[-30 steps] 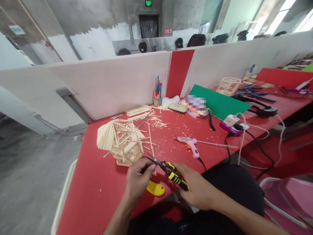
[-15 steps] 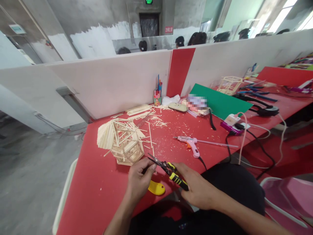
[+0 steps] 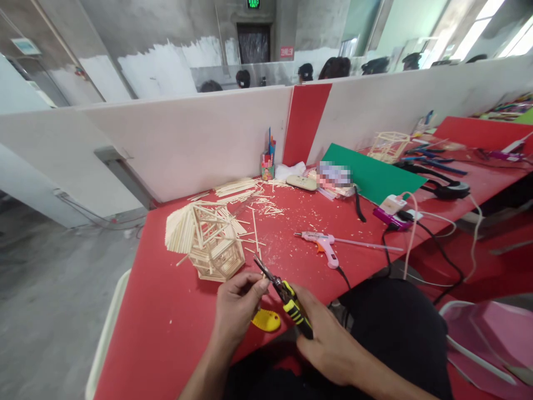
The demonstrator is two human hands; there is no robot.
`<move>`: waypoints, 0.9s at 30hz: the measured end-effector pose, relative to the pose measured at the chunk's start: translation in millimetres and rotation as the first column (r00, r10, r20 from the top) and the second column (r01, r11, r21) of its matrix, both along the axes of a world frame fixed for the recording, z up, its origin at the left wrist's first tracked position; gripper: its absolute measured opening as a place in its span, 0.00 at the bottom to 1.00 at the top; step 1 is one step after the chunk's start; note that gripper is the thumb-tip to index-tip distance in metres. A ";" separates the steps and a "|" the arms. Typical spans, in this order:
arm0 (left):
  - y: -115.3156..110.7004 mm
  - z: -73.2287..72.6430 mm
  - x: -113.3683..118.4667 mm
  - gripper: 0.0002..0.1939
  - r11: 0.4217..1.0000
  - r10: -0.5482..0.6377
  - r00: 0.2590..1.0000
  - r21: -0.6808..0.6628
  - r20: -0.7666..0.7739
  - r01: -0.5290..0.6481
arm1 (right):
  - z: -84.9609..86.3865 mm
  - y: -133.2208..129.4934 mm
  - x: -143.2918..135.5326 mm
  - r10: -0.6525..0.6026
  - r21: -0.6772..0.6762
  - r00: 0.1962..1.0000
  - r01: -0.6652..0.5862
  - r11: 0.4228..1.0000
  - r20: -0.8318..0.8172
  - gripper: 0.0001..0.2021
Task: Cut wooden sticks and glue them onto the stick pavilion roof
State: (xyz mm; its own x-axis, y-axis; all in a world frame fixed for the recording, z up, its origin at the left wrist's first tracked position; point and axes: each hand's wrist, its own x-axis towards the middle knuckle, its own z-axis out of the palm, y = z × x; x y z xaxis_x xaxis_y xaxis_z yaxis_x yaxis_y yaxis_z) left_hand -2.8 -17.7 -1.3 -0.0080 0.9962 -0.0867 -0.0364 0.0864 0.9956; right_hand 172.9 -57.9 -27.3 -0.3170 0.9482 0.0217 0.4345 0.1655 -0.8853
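My right hand (image 3: 327, 339) grips yellow-and-black handled pliers (image 3: 295, 312), with their dark jaws pointing up and to the left. Close to those jaws, my left hand (image 3: 237, 305) pinches a small wooden stick (image 3: 264, 275) between thumb and forefinger; most of it is hidden by the fingers. A yellow plastic piece (image 3: 266, 320) lies on the table below the hands, partly covered by the left one. Beyond my left hand stands a small house-like model (image 3: 216, 250) built of wooden sticks. A pink glue gun (image 3: 327, 247) rests farther right on its side.
Loose sticks (image 3: 235, 189) and shavings are strewn over the red table (image 3: 166, 339). At the back are a pen cup (image 3: 268, 168), a beige case (image 3: 301, 182) and a green board (image 3: 370, 172). A purple power strip (image 3: 391, 219) with cables lies right. A white partition (image 3: 187, 147) borders the table.
The pliers have swung more upright, and my right hand has shifted slightly left and down. My left hand stays almost in place, its stick tip now showing beside the jaws.
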 end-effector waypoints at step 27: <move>-3.8 6.0 7.6 0.13 0.993 0.015 0.999 0.116 -0.035 -0.011 | -3.1 -12.4 -24.1 -0.030 -0.026 0.992 0.027 0.999 -0.122 0.38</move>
